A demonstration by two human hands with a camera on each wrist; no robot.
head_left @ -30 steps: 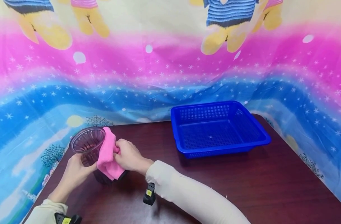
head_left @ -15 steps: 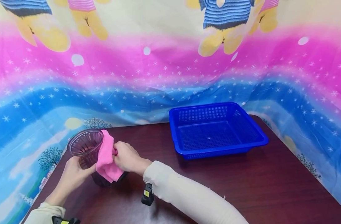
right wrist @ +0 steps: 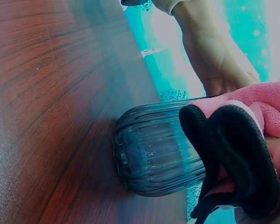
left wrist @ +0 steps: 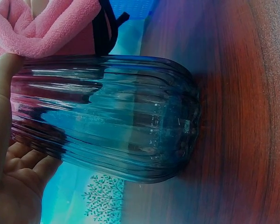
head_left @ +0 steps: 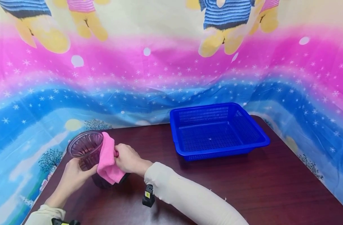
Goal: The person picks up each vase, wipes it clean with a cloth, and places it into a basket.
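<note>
A clear ribbed glass vase [head_left: 90, 160] with a flared rim stands at the left of the table, its base down at the tabletop in both wrist views. My left hand [head_left: 71, 176] grips its near side below the rim, thumb toward the cloth. A folded pink towel [head_left: 106, 157] with a black edging lies against the vase's right side. My right hand [head_left: 129, 158] holds this towel bunched in its curled fingers. In the right wrist view the towel's black edge [right wrist: 240, 154] hides part of the vase.
A blue perforated plastic basket [head_left: 219, 134] sits at the back right of the dark wooden table [head_left: 244, 184]. Behind the table hangs a printed fabric backdrop [head_left: 148, 75], close to its back edge.
The whole head view has shifted slightly left and down. Both hands keep their hold on the vase and the towel, with hardly any movement between them.
</note>
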